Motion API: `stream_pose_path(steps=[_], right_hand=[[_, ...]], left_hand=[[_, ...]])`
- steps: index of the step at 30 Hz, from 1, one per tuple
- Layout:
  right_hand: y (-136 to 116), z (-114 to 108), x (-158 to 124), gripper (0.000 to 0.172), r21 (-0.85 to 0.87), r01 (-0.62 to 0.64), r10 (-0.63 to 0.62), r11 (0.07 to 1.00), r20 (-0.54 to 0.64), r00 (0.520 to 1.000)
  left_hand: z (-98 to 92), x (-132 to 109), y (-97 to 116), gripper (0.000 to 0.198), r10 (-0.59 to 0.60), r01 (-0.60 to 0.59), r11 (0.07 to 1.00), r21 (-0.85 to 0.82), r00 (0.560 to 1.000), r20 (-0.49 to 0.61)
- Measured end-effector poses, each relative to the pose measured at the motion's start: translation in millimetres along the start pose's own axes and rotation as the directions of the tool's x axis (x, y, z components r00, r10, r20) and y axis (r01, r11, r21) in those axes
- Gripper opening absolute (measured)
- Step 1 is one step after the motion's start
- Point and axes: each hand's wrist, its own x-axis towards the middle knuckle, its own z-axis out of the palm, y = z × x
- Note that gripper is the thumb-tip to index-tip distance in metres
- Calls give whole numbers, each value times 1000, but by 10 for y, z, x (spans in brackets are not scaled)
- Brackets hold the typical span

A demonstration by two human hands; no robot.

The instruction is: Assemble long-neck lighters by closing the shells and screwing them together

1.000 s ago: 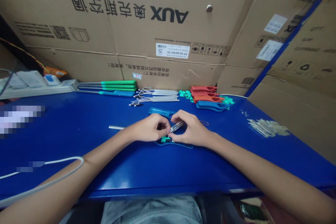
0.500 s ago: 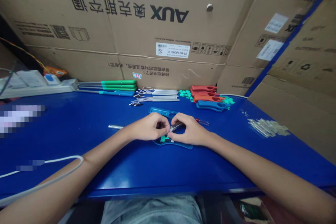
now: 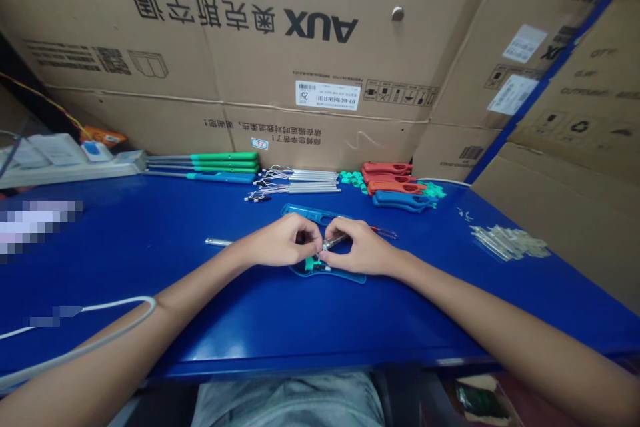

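Observation:
Close together at the middle of the table, both of my hands are closed in a pinch. My right hand [image 3: 363, 247] grips a small clear tank [image 3: 334, 240], like the gas tank of a lighter. Fingertips of my left hand [image 3: 287, 240] meet at the tank's near end; whatever they pinch is hidden. Under the hands lies a blue lighter shell half [image 3: 353, 277] with a green piece [image 3: 311, 264] and a black piece [image 3: 321, 267] in it. A second blue shell half [image 3: 305, 213] lies just behind. From behind my left wrist a metal tube [image 3: 217, 241] sticks out.
Along the back lie green-handled lighters [image 3: 225, 161], metal tubes with wires [image 3: 315, 181], green pieces [image 3: 353, 180] and red shells [image 3: 387, 173]. Clear tanks [image 3: 505, 243] lie at right. A power strip [image 3: 100, 170] stands at left; a white cable [image 3: 120, 303] crosses my left forearm. Cardboard walls the back.
My hands hold nearly the same pose at the clear tank. The whole view has shifted very slightly; nothing on the table has visibly moved.

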Motion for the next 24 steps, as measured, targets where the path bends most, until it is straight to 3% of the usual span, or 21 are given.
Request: stream_pose_path(steps=[13,24], right_hand=[[-36,44,1,10,-27,49,-51,998,-76,996],[-11,29,-6,17,-5,8,-8,1000,-58,998]], left_hand=[[-3,0,-23,15,16,-16,1000,9,1000,-6],[1,-3,-23,16,13,-13,1000,7,1000,-4]])
